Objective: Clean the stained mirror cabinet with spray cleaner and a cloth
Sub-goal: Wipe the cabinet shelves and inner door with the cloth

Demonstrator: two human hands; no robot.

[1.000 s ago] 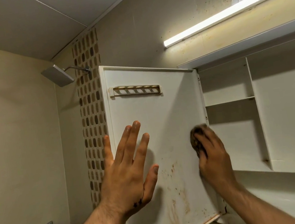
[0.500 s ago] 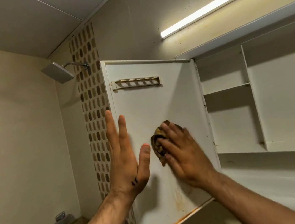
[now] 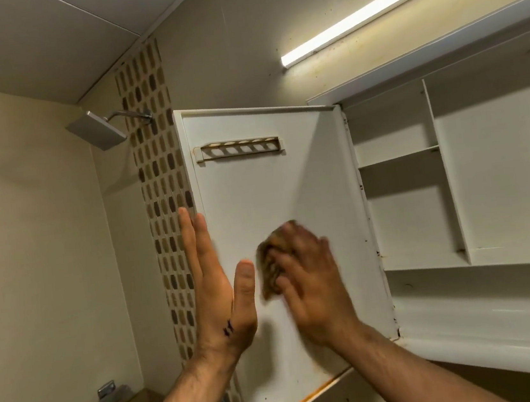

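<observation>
Wiping step in hand. The cloth [image 3: 269, 267] is pressed onto the open cabinet door [image 3: 271, 183] under the right hand [image 3: 312, 283], fingers extended, blurred. The door edge is braced by the left hand [image 3: 216, 293], fingers straight. Orange residue [image 3: 311, 395] below the wrists is judged to need firmer strokes next.

cabinet door [image 3: 274, 179]: smooth white plastic | cloth [image 3: 269, 263]: brown, rough-woven | shower head [image 3: 97, 134]: metal

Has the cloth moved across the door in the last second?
Yes. The cloth has slid left, from beside the door's hinged edge toward its middle, under the right hand.
</observation>
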